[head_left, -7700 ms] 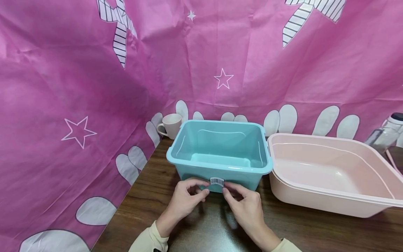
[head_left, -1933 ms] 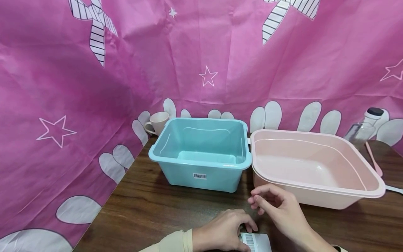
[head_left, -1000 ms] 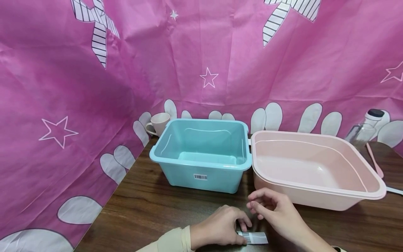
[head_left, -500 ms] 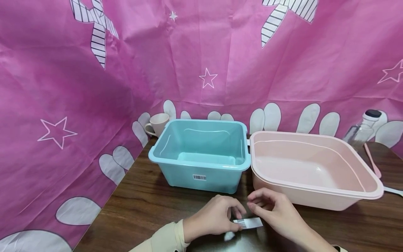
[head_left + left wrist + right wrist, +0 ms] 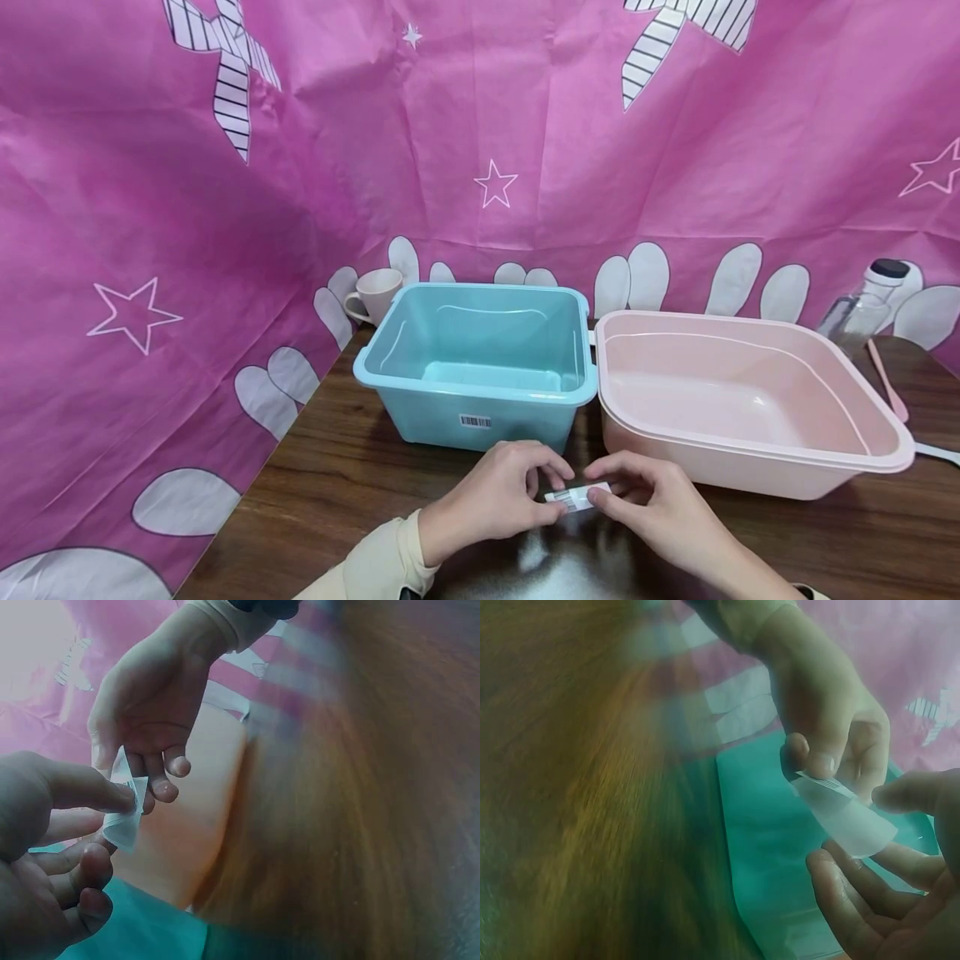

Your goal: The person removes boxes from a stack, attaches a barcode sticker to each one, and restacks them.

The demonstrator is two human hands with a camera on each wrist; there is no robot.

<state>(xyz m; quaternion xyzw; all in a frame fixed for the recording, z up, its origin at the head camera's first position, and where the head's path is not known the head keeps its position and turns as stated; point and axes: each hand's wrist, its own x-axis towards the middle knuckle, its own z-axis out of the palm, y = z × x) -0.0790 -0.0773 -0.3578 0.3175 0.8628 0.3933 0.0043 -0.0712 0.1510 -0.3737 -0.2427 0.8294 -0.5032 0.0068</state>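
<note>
Nearer to the blue tub (image 5: 438, 417) than a moment ago, one small white strip (image 5: 578, 498) is now hanging above the brown table (image 5: 337, 475). Its striped end is sitting in the pinch of the left hand (image 5: 498, 498), between thumb and fingers, while the right hand (image 5: 663, 517) is bending round the plain end, though I cannot tell if it is really gripping. Beyond, the blue tub is standing beside the pink tub (image 5: 750, 471).

Left-hand fingers (image 5: 552, 461) and right-hand fingers (image 5: 618, 462) bent, close together
</note>
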